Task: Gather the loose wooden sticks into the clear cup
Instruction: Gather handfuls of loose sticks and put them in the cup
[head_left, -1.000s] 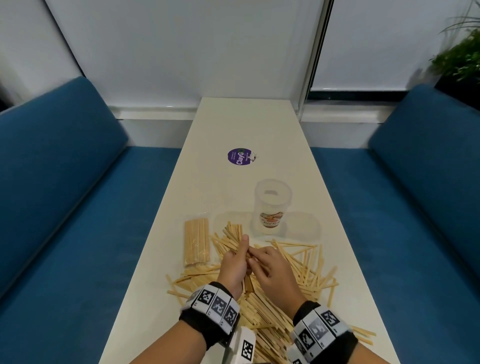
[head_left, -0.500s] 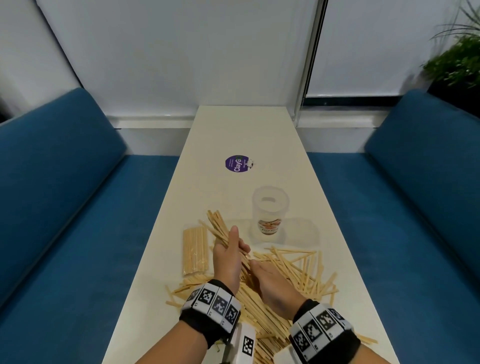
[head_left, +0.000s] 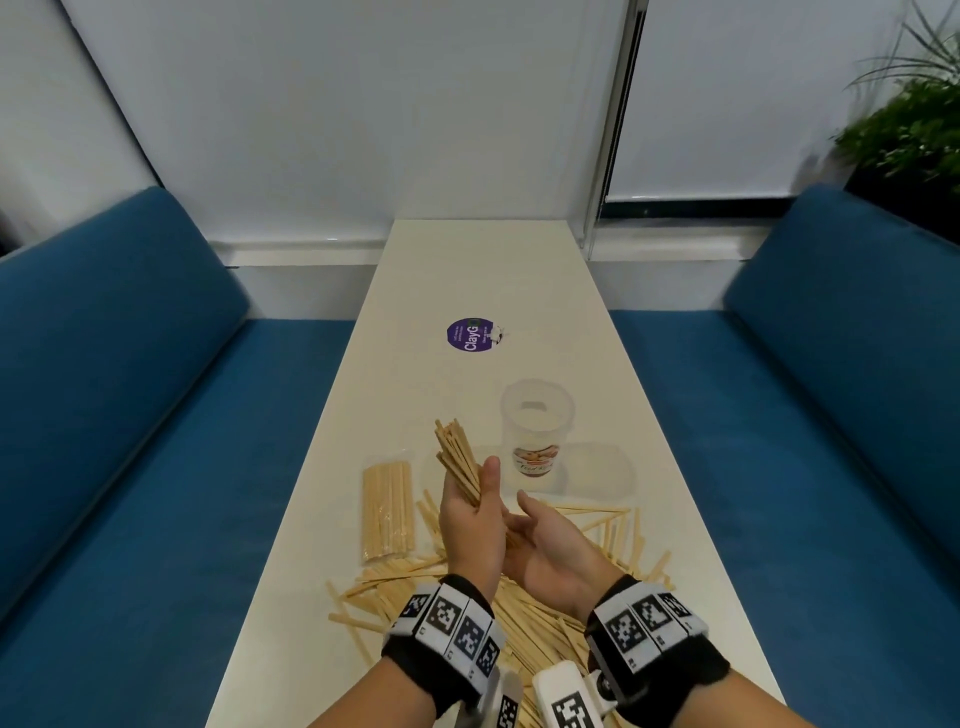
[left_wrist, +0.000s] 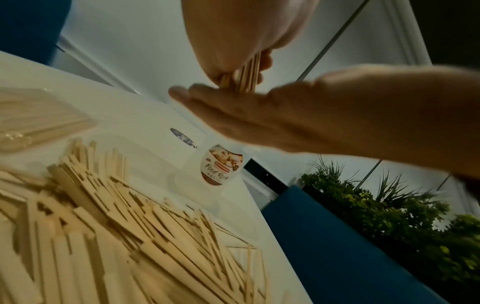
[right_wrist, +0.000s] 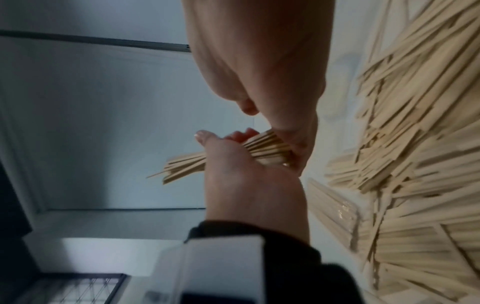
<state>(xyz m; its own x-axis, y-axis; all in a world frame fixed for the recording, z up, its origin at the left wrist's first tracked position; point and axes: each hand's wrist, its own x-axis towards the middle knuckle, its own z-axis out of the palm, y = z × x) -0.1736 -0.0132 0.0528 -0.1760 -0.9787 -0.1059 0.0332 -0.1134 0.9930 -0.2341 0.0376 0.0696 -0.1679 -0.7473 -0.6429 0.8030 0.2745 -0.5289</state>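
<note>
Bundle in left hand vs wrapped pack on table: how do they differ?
The bundle is bare and gripped in the left hand, raised off the table; the wrapped pack lies flat on it, untouched. The bundle's tips fan out unevenly; the wrapped pack's sticks sit aligned in clear film. Both hold pale wooden sticks.

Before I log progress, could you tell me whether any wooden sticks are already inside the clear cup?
No: the head view shows the clear cup empty, while the left hand holds a bundle of sticks beside it.
</note>
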